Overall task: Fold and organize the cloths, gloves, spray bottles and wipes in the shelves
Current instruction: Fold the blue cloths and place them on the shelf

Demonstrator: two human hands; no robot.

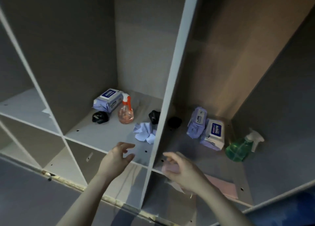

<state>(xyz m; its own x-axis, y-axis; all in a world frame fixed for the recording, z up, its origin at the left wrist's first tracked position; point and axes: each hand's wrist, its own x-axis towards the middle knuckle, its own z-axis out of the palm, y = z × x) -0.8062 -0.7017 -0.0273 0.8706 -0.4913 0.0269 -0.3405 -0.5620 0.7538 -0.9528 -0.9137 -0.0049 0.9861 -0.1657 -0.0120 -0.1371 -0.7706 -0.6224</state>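
Note:
In the middle compartment stand a wipes pack (109, 99) and an orange-topped spray bottle (126, 111). Beside them lie two balled black gloves (100, 117) (154, 116) and a crumpled pale blue cloth (144, 132). The right compartment holds another black glove (174, 122), two wipes packs (197, 121) (214, 133), a green spray bottle (238, 149) and a flat pink cloth (226, 186). My left hand (117, 157) hovers open at the shelf's front edge, just short of the blue cloth. My right hand (180, 171) curls its fingers round the pink cloth's left end, which is blurred.
A white upright divider (170, 89) separates the two compartments and stands between my hands. The white shelf board (95, 133) has small drill holes. Lower cubbies (56, 150) open below left, and a chipped wooden edge (68, 183) runs along the bottom.

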